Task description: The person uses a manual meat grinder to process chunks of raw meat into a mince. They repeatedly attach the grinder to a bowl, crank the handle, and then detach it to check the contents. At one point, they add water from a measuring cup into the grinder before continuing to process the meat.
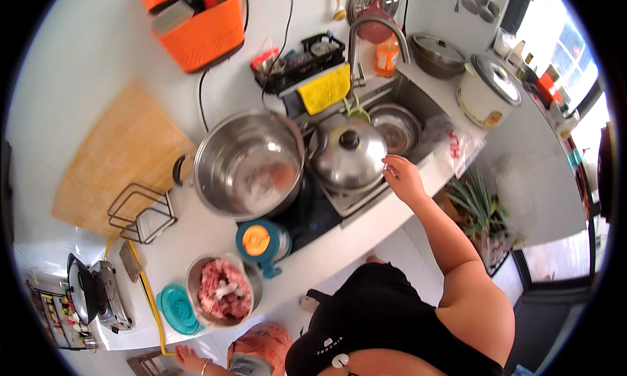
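Note:
My right hand (403,180) is closed at the right edge of a steel lidded pot (349,155), its fingers pinched against the rim. The domed lid has a black knob and sits level on the pot, at the sink's left side. Low on the left, my left hand (189,361) is by the counter's front edge, fingers apart and holding nothing. Nearest to it are a round teal lid (177,309) and a steel bowl (196,291) of chopped raw meat (222,286) with a pale blade hub in the middle.
A large open steel pot (225,160) stands left of the lidded one, behind a blue blender-like motor head (258,241). The sink (428,105) holds a steel basin (396,129). A rice cooker (486,92) is at right. A cutting board (121,163) leans on the wall.

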Tool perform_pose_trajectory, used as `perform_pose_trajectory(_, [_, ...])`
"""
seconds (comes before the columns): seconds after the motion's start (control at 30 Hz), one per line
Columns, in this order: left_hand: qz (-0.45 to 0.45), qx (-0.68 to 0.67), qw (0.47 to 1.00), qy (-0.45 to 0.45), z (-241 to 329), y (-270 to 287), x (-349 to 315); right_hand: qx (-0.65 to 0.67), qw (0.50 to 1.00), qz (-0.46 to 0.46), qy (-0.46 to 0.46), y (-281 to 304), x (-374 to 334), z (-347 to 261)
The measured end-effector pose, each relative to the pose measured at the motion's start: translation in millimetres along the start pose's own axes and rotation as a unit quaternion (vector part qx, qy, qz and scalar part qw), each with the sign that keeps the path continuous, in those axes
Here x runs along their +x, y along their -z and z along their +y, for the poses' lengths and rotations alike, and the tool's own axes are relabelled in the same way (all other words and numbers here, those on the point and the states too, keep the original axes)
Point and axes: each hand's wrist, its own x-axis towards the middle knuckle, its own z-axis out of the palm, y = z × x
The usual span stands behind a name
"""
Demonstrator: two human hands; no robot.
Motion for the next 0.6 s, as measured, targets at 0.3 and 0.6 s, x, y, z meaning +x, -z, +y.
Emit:
perform_pose_trajectory(0.3, [-0.123, 0.12, 0.962, -0.212, 297, -219, -324, 0.148, 0.948, 0.249, 0.13, 132, 282, 38])
perform_pose_trajectory(0.6, [-0.301, 0.156, 0.858, -0.385, 351, -251, -392, -0.044, 0.984, 0.17, -0.011, 139, 511, 27])
